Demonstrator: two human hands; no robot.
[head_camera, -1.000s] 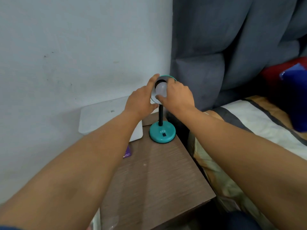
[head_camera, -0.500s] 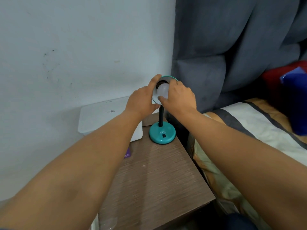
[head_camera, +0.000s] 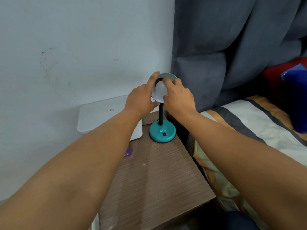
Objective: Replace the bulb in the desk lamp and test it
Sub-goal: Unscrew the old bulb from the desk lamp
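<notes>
The white bulb point(head_camera: 160, 88) sits in the teal desk lamp's shade point(head_camera: 166, 76), at the far right of the wooden worktop point(head_camera: 154, 176). Your right hand point(head_camera: 178, 97) pinches the bulb with its fingers; your left hand point(head_camera: 141, 98) cups the shade's left rim. A white box point(head_camera: 103, 115) stands just left of the lamp's base point(head_camera: 162, 132).

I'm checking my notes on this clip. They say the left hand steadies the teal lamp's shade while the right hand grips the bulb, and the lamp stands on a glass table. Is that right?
Not quite. The head view shows the lamp standing on a brown wooden table, not a glass one. The rest holds: the left hand steadies the shade while the right hand grips the bulb.
</notes>
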